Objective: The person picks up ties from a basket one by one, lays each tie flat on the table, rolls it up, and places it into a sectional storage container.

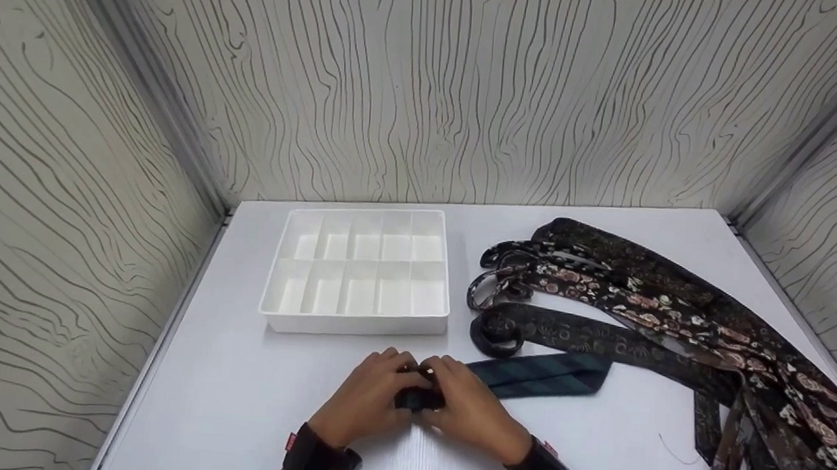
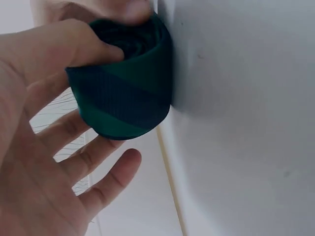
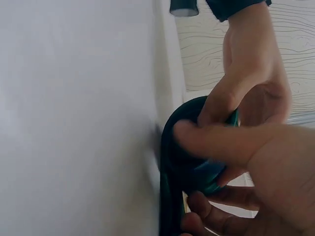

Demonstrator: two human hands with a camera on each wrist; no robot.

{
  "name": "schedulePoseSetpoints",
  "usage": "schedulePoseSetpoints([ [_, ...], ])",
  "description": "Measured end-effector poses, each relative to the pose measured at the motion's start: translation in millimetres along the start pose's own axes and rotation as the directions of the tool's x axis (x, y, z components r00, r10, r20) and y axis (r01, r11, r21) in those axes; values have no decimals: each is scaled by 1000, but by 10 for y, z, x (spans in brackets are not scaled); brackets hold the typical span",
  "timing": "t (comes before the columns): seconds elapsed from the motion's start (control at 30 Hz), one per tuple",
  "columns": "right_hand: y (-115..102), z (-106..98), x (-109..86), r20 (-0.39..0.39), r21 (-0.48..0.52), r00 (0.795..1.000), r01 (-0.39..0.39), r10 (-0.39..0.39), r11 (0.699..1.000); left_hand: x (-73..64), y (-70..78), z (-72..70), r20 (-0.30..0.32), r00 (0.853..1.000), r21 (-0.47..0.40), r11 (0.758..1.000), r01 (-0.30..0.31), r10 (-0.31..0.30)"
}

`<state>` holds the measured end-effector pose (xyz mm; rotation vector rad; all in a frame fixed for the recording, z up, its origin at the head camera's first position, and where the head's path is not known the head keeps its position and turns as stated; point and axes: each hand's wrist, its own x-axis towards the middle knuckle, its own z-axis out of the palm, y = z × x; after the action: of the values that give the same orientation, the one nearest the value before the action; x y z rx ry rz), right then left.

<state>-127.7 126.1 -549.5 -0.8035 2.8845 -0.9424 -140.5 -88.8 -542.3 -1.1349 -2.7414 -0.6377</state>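
Observation:
A green and navy striped necktie [image 1: 540, 376] lies partly rolled on the white table, its flat wide end stretching to the right. Its rolled part [image 2: 123, 93] is a thick coil standing on edge. My left hand [image 1: 374, 394] grips the coil from the left, thumb over the coil's side in the left wrist view. From the right, my right hand [image 1: 467, 406] holds the same coil, its thumb [image 3: 216, 142] pressed across the spiral. In the head view the hands hide most of the coil.
Behind the hands stands a white divided tray [image 1: 356, 323] with two rows of compartments. Several dark patterned neckties [image 1: 644, 304] spread over the right side, one with a coiled end [image 1: 497, 332]. A loose thread [image 1: 676, 453] lies near the right front. Patterned panels enclose the table.

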Motion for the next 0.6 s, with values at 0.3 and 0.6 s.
schedulePoseSetpoints([
  [0.3, 35, 23, 22, 19, 46, 998, -56, 55, 997, -17, 17, -7, -41, 999, 23, 999, 34, -33],
  [0.6, 115, 2, 58, 65, 108, 997, -44, 37, 993, 11, 82, -47, 7, 999, 13, 999, 38, -38],
])
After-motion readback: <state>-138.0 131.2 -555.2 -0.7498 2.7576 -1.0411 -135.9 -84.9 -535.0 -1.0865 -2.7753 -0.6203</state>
